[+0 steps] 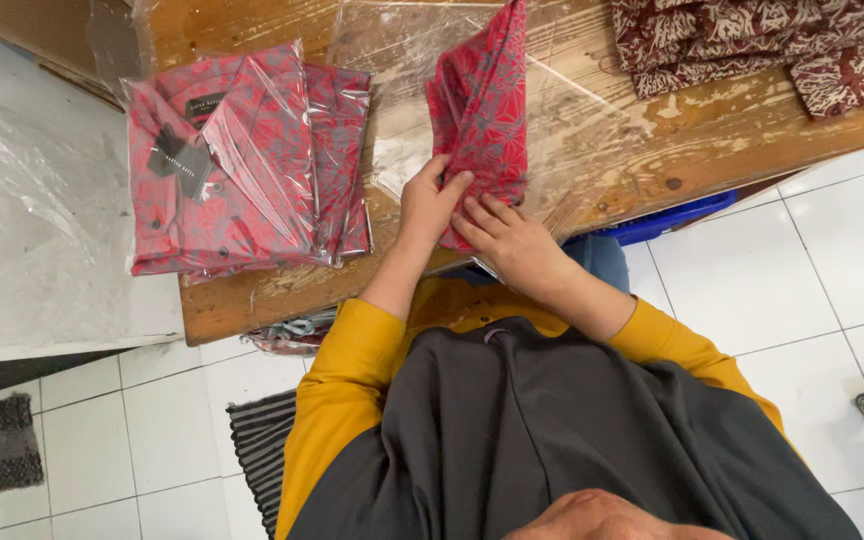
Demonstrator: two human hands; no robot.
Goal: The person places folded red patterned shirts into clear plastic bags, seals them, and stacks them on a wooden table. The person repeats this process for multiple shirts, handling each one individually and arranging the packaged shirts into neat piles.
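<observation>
A folded red and grey patterned shirt (pixel 482 110) lies on a clear plastic bag (pixel 392 60) on the wooden table (pixel 612 150). My left hand (pixel 430 200) rests on the shirt's near left edge, fingers pressed flat against the cloth. Just to its right, my right hand (pixel 507 240) holds the shirt's near corner with the fingertips. The two hands touch each other at the shirt's lower end.
A stack of the same shirts packed in clear bags (pixel 242 160) sits on the table's left part. Dark red and white patterned cloth (pixel 752 45) lies at the far right. A plastic-covered white surface (pixel 32 200) adjoins on the left. White floor tiles (pixel 832 260) lie below.
</observation>
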